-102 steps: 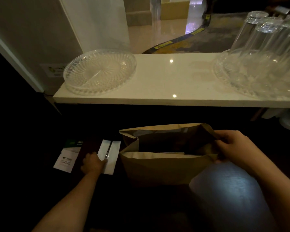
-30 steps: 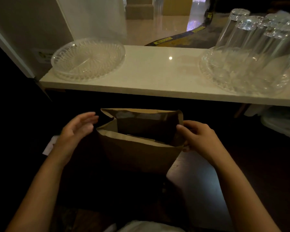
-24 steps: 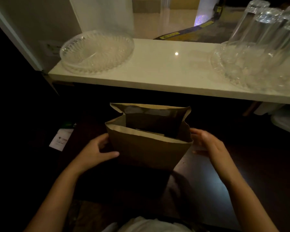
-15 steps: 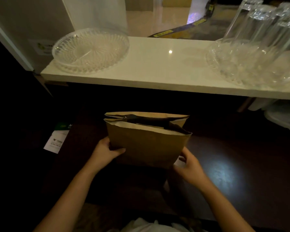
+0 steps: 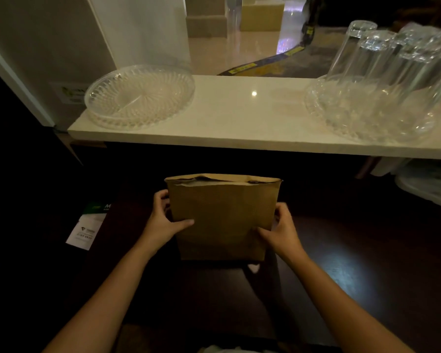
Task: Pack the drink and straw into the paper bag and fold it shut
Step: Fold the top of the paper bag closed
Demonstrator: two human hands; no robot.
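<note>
A brown paper bag (image 5: 223,207) stands upright on the dark table in front of me. Its mouth is pressed nearly flat, with only a thin dark slit along the top edge. My left hand (image 5: 163,220) grips the bag's left side, thumb on the front face. My right hand (image 5: 280,228) grips the right side lower down, fingers on the front. The drink and the straw are not visible; whatever is inside the bag is hidden.
A white stone shelf (image 5: 239,118) runs above and behind the bag. On it sit a clear cut-glass dish (image 5: 138,96) at left and a glass tray with several upturned glasses (image 5: 382,80) at right. A white and green card (image 5: 87,228) lies left of my hand.
The bag's mouth, wide open a second ago, is now pressed almost flat. Both hands moved from the rim down to the bag's sides. The white straw packet from the earliest frame is gone from the table.
</note>
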